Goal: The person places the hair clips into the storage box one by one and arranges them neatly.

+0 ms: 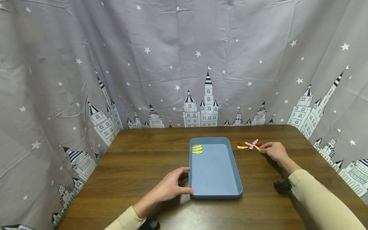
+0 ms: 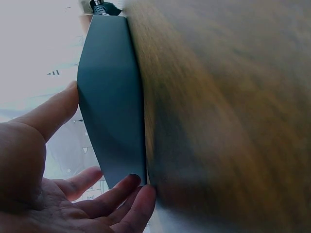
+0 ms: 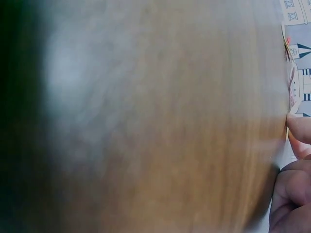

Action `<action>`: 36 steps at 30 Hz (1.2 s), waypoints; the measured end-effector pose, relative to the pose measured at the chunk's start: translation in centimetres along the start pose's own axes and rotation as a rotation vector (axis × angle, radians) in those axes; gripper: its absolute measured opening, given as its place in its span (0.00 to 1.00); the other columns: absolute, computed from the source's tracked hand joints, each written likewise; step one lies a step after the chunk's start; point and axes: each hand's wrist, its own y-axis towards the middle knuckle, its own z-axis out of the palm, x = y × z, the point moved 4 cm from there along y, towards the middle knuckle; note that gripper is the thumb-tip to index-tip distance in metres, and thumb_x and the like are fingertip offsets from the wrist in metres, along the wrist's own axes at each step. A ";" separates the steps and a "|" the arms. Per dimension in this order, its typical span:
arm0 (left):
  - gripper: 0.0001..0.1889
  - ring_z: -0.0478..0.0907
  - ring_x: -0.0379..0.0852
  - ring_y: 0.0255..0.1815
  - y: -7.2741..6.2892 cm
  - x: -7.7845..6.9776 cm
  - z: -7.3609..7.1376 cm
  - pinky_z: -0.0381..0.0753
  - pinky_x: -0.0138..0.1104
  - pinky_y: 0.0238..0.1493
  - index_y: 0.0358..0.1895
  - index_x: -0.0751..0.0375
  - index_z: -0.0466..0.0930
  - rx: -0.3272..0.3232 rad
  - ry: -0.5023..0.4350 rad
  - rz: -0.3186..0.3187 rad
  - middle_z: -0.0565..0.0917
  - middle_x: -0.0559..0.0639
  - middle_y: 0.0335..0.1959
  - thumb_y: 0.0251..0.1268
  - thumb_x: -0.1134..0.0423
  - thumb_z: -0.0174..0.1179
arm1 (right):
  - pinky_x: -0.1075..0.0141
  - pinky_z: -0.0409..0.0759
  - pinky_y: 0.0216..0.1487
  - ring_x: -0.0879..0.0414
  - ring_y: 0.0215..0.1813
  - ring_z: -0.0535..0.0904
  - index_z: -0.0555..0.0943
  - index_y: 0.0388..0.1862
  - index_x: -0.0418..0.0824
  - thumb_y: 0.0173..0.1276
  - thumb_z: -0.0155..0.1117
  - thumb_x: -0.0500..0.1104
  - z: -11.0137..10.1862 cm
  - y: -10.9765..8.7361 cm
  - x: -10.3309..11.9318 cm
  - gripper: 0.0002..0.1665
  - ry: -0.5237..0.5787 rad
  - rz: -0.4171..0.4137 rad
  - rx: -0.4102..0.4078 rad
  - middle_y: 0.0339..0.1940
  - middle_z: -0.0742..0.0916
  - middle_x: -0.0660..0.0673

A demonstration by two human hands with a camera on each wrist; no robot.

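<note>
Head: the right hand [image 1: 274, 150] has its fingers narrowed on the near end of a yellow clip [image 1: 256, 147] — its long axis runs from them away and leftward, toward pink clips [image 1: 255, 141] on the bench [image 1: 152, 150]. The tray [image 1: 215, 172] lies to its left, nearer the left hand [image 1: 173, 185].

Left wrist: fingers spread wide, touching the tray's side.

Right wrist: fingertips together at the view's edge — the clip barely shows.
</note>
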 end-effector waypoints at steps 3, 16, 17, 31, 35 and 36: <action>0.44 0.76 0.51 0.64 0.1 0.0 0.0 0.78 0.45 0.59 0.71 0.58 0.70 0.003 0.001 0.000 0.80 0.52 0.62 0.52 0.45 0.76 | 0.68 0.64 0.22 0.60 0.22 0.66 0.86 0.42 0.31 0.63 0.71 0.43 -0.2 -0.1 -0.1 0.16 -0.044 -0.028 -0.011 0.21 0.77 0.52; 0.43 0.76 0.53 0.63 -0.2 -0.2 0.0 0.80 0.47 0.57 0.70 0.60 0.70 0.000 0.004 0.013 0.80 0.55 0.62 0.52 0.46 0.76 | 0.71 0.61 0.14 0.67 0.12 0.59 0.81 0.53 0.24 0.61 0.72 0.39 -0.6 -0.7 -1.0 0.25 0.148 0.011 0.062 0.09 0.66 0.62; 0.43 0.76 0.53 0.63 -0.2 -0.2 -0.1 0.80 0.47 0.58 0.70 0.61 0.70 0.000 0.002 0.014 0.80 0.55 0.62 0.52 0.46 0.76 | 0.71 0.61 0.14 0.67 0.12 0.58 0.81 0.53 0.24 0.61 0.72 0.39 -0.6 -0.7 -1.1 0.25 0.154 0.016 0.063 0.09 0.66 0.62; 0.43 0.76 0.52 0.63 0.1 -0.2 -0.1 0.80 0.45 0.57 0.70 0.60 0.70 0.001 0.008 0.018 0.80 0.54 0.62 0.52 0.46 0.76 | 0.71 0.60 0.13 0.67 0.11 0.58 0.80 0.54 0.23 0.64 0.69 0.38 -0.8 -0.6 -1.1 0.24 0.150 0.010 0.069 0.08 0.65 0.62; 0.43 0.76 0.52 0.63 0.0 -0.1 -0.1 0.79 0.45 0.58 0.71 0.59 0.70 0.003 0.015 0.010 0.80 0.53 0.63 0.53 0.45 0.76 | 0.71 0.60 0.13 0.67 0.11 0.58 0.80 0.54 0.23 0.64 0.68 0.38 -0.7 -0.5 -1.4 0.23 0.152 0.011 0.075 0.08 0.65 0.61; 0.43 0.76 0.51 0.63 0.0 0.0 0.0 0.79 0.45 0.58 0.71 0.58 0.70 0.004 0.013 0.007 0.80 0.53 0.63 0.53 0.45 0.75 | 0.71 0.60 0.13 0.67 0.11 0.58 0.80 0.54 0.23 0.64 0.68 0.37 -0.7 -0.5 -1.5 0.23 0.151 0.012 0.077 0.08 0.65 0.61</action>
